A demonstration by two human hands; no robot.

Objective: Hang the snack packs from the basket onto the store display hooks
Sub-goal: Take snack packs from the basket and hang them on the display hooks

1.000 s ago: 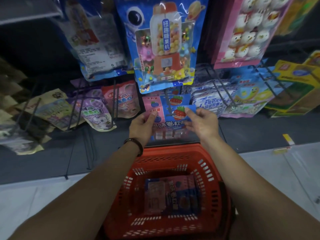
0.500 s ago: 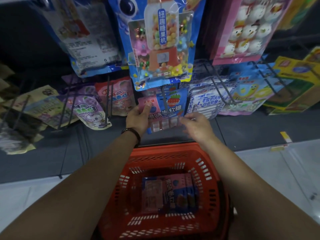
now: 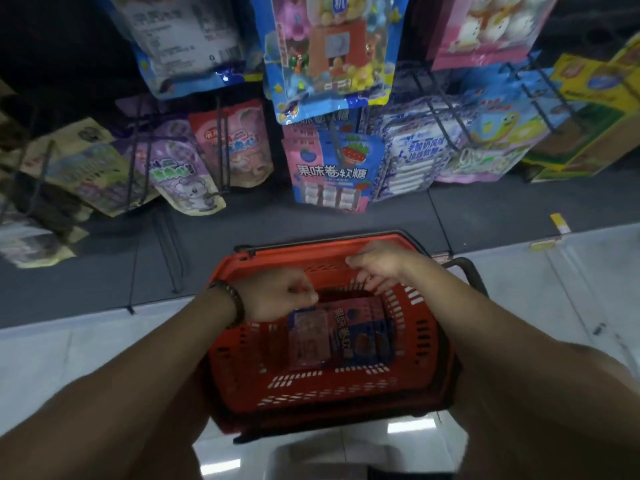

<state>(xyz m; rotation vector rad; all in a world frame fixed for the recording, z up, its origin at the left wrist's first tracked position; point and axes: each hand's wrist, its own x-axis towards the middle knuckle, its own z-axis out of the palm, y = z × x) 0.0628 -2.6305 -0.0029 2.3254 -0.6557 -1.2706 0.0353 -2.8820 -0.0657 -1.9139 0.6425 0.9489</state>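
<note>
Pink-and-blue plastic snack packs (image 3: 341, 336) lying flat on the floor of the red slotted plastic basket (image 3: 239, 358), just below the curled fingers (image 3: 304, 294) of the left hand (image 3: 277, 294) and toward the wearer from the fingertips (image 3: 367, 282) of the right hand (image 3: 379, 266). Left hand loosely clenched over the upper edge of the packs; contact with them impossible to tell through the blur. Right hand relaxed and spread, empty, hovering over the far inner wall of the basket. Dark beaded bracelet (image 3: 232, 299) around the left wrist.

Beyond both sets of fingers, past the basket's far rim: matching pink-and-blue fruit-roll candy packs (image 3: 332, 171) hanging on a dark wire display hook (image 3: 334, 140). Left of those, a purple pouch with a cartoon animal (image 3: 183, 178) and a red-and-pink pouch (image 3: 239, 147). To the right, blue-and-white patterned packs (image 3: 412, 157). Above, a large blue candy-machine bag (image 3: 329, 53). Dark grey shelf base (image 3: 485, 209) under the hanging goods, pale tiled floor (image 3: 52, 348) around the basket.
</note>
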